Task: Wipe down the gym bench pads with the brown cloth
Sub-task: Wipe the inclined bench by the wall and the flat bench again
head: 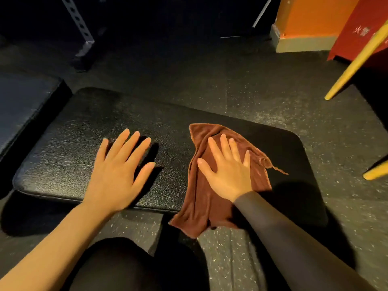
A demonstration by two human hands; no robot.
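Note:
A black textured bench pad (88,131) lies across the middle of the view. The brown cloth (206,204) is spread crumpled over its right half, and one corner hangs over the near edge. My right hand (227,166) presses flat on the cloth with fingers spread. My left hand (120,171) rests palm down on the bare pad to the left of the cloth, fingers apart, holding nothing. A second dark pad (23,101) sits at the far left, next to the first.
Dark speckled rubber floor surrounds the bench. Yellow bars (354,61) slant in at the right. An orange and red structure (327,22) stands at the back right, a perforated metal upright (80,30) at the back left. My knees are below the pad.

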